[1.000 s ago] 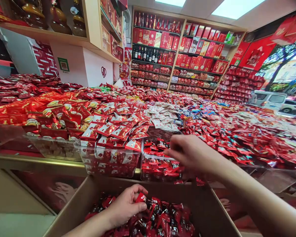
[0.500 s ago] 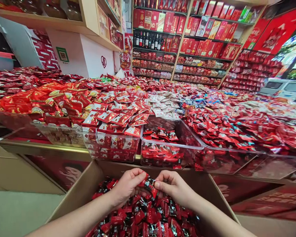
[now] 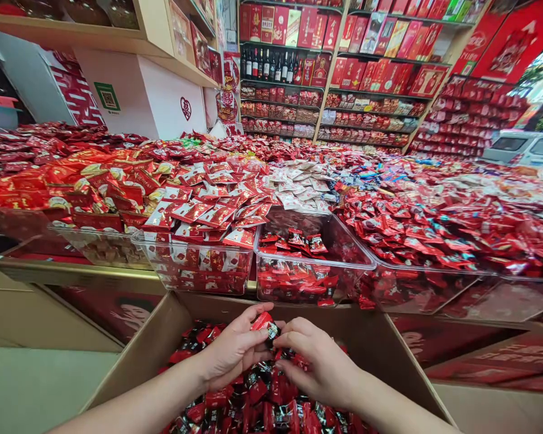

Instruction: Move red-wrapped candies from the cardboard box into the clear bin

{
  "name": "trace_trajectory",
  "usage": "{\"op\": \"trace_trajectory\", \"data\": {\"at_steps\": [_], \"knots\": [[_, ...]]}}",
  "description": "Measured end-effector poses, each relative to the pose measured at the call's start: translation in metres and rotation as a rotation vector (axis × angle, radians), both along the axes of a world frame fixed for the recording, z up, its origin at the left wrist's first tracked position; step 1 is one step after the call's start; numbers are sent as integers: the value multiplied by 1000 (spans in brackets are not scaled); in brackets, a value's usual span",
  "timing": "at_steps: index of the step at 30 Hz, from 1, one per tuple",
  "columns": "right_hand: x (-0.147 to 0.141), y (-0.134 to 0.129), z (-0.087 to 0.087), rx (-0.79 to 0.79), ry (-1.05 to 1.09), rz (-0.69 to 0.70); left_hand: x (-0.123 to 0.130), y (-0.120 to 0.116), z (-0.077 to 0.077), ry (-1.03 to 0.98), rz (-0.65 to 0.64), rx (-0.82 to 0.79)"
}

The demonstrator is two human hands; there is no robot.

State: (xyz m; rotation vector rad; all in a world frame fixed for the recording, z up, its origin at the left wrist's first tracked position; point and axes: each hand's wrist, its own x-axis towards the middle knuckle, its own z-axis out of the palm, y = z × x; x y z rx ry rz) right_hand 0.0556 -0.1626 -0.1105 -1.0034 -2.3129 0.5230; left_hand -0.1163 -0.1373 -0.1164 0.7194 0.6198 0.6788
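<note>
My left hand (image 3: 238, 346) is closed around a small red-and-black wrapped candy (image 3: 268, 325), holding it between thumb and fingers above a cardboard box (image 3: 136, 355). Close on its right, my right hand (image 3: 314, 358) has thumb and fingers apart, with the fingertips near the held candy; whether they touch it is unclear. Below both hands, many more candies (image 3: 257, 392) in the same red-and-black wrappers fill the box. Just beyond the box stands a clear plastic bin (image 3: 353, 260), partly filled with similar red-and-black packets.
Neighbouring clear bins (image 3: 194, 244) are heaped with red-and-white packets. Piles of red packets (image 3: 407, 229) spread to the right. The gold counter edge (image 3: 72, 272) runs behind the box. Farther back are shelves with gift boxes and wine bottles (image 3: 266, 66).
My right hand has let go of the candy, and its fingers have spread and dropped slightly. The left hand keeps the candy, now turned more upright. The view has shifted slightly.
</note>
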Motion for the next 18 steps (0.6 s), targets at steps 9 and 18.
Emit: {"op": "trace_trajectory", "data": {"at_steps": [9,18], "knots": [[1,5,-2,-150,104,-78,-2,0,-1,4,-59,11],[-4,-7,11,195,-330,21,-6,4,-2,9,-111,-86]]}}
